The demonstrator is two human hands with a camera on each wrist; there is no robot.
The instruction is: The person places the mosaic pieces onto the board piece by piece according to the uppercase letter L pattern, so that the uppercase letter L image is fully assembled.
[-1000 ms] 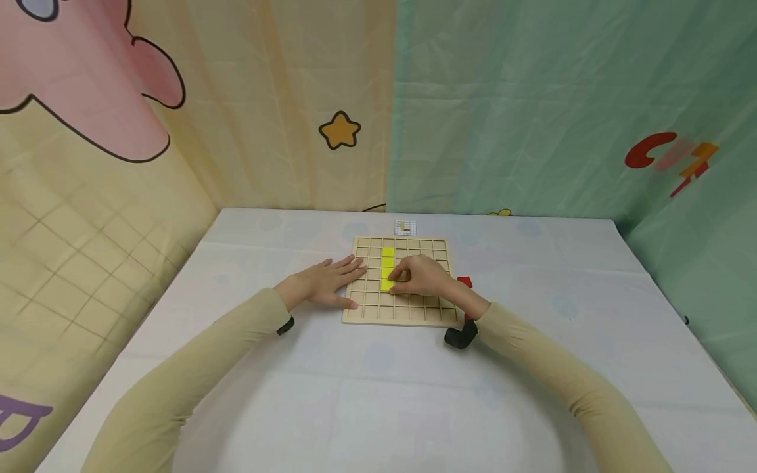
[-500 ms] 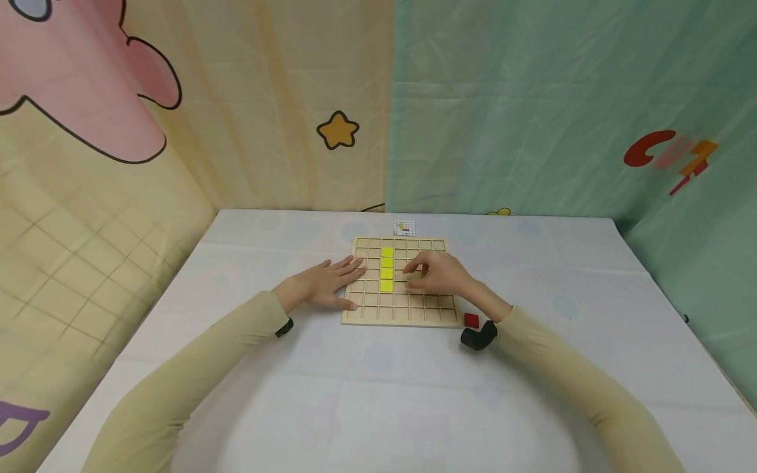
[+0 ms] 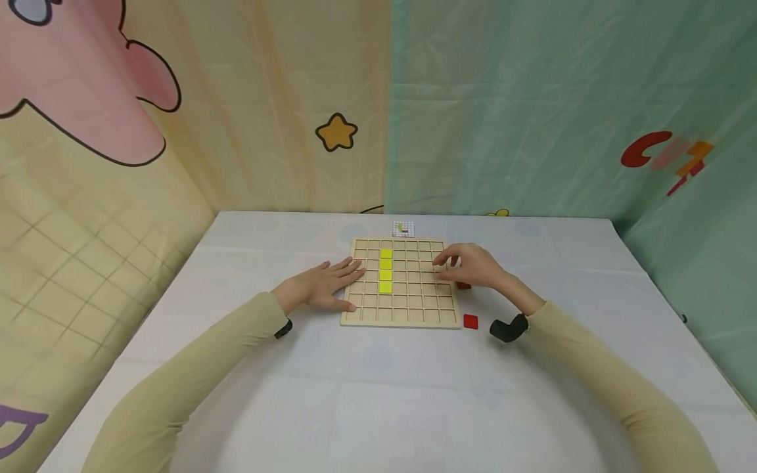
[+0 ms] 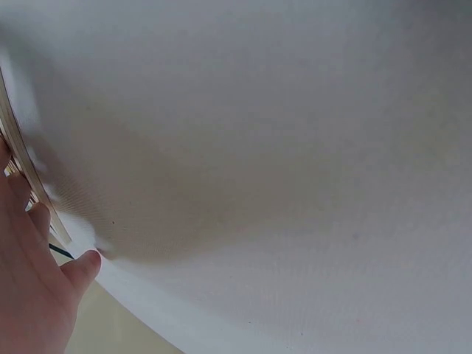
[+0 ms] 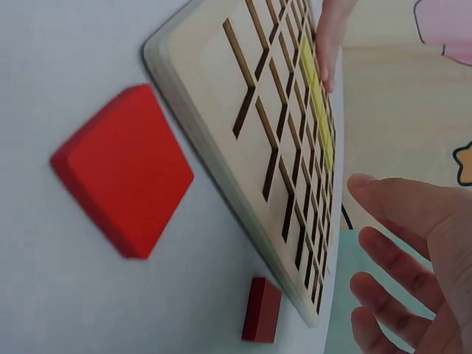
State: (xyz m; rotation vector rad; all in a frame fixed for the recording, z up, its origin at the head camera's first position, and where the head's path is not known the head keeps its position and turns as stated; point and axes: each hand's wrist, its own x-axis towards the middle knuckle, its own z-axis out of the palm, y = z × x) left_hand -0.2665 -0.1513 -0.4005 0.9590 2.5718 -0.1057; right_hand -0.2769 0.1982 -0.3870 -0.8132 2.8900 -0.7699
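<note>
A wooden grid board [image 3: 420, 316] lies on the table, with a column of yellow square tiles [image 3: 386, 275] set in its cells. My left hand [image 3: 319, 286] rests with fingers spread over the board's left edge. Over the right edge hovers my right hand [image 3: 476, 266], fingers loosely bent, thumb and fingertips apart with nothing between them. Beside the board's near right corner lies a red square tile [image 5: 122, 173]. Another red tile [image 5: 262, 310] sits farther back along the right edge, partly hidden under my right hand in the head view.
Behind the board is a small card [image 3: 403, 228] printed with a grid pattern. A white cloth covers the table [image 3: 378, 394], and printed curtains [image 3: 503, 131] hang at its back and sides. Black wrist straps [image 3: 508, 328] show below the sleeves.
My right hand has moved off the yellow tiles, rightward across the board to its right edge. The red tile at the near corner has come into full view. The left hand stays put.
</note>
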